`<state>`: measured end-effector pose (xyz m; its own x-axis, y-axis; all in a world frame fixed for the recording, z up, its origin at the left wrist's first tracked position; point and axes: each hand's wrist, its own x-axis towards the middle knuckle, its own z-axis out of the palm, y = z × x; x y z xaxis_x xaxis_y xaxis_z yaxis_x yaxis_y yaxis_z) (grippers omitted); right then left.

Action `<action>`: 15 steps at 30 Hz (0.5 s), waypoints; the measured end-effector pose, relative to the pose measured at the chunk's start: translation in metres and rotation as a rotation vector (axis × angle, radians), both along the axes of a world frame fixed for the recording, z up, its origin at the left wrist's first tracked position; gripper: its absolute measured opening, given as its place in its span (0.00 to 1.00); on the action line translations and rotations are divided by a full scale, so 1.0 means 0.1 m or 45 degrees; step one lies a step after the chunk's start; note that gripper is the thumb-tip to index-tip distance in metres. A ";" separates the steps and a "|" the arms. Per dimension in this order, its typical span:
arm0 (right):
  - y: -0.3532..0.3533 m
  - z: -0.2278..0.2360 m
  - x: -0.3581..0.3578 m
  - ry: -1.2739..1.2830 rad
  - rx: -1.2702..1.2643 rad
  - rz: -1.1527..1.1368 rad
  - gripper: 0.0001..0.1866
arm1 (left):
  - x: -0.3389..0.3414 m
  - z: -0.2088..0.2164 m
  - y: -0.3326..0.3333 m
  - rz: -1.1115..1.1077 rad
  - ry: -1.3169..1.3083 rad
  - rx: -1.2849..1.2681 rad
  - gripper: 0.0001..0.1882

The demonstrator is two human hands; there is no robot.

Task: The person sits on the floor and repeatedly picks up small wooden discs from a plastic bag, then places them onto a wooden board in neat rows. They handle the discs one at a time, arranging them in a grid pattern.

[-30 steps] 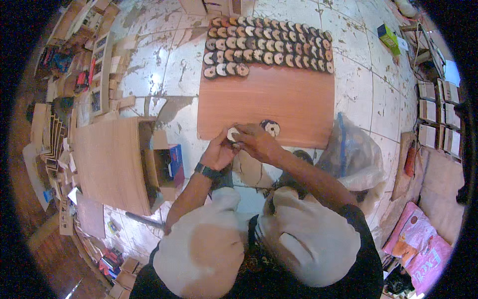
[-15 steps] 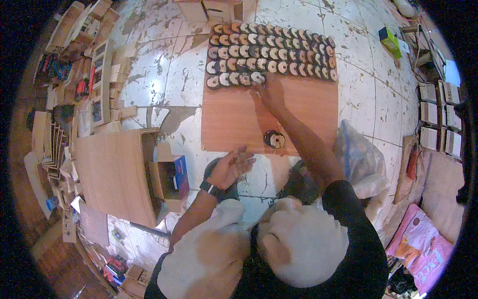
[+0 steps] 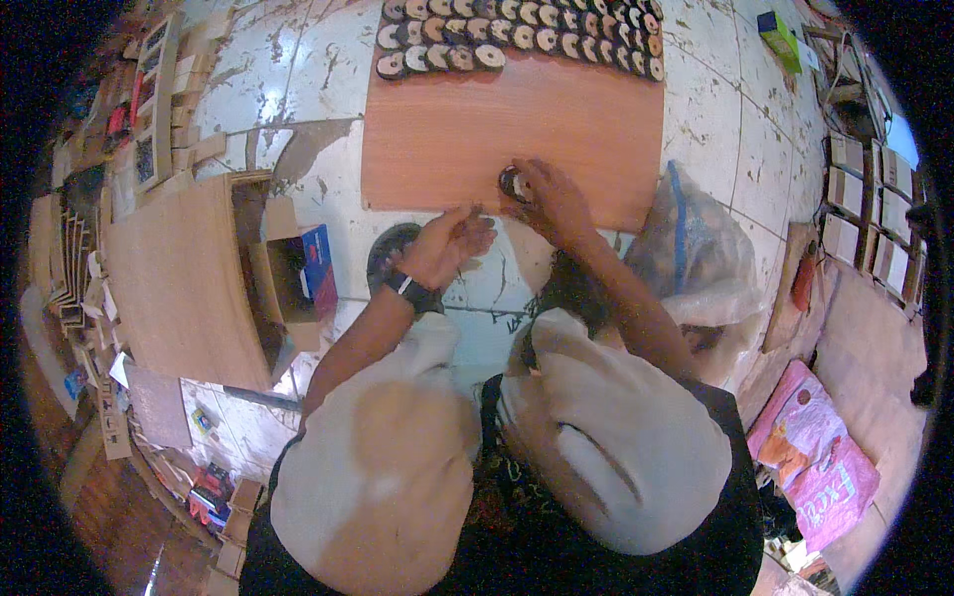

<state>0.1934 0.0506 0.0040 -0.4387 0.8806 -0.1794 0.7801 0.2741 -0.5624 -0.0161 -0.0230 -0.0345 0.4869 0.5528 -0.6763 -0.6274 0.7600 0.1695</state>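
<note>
Right hand was over the near part of the board, fingers curved about the right side of a dark disc with a pale face. Could not tell whether the grip had closed, nor whether the disc touched the wood. Left hand hung loosely open, fingers slightly bent, just off the board's near edge; watch on that wrist. More discs sat in close, overlapping rows across the far end, the nearest row short. Clear bag stood right of the board, open carton to the left.
</note>
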 end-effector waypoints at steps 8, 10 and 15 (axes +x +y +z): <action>-0.02 -0.14 0.01 0.077 0.137 -0.081 0.31 | 0.19 -0.04 0.11 0.004 0.150 0.107 0.19; -0.03 -0.14 0.00 0.049 0.203 -0.047 0.30 | 0.16 -0.09 0.14 -0.067 0.020 0.021 0.16; 0.07 -0.17 -0.08 -0.064 0.169 0.008 0.30 | 0.16 -0.15 0.22 -0.087 -0.120 0.029 0.16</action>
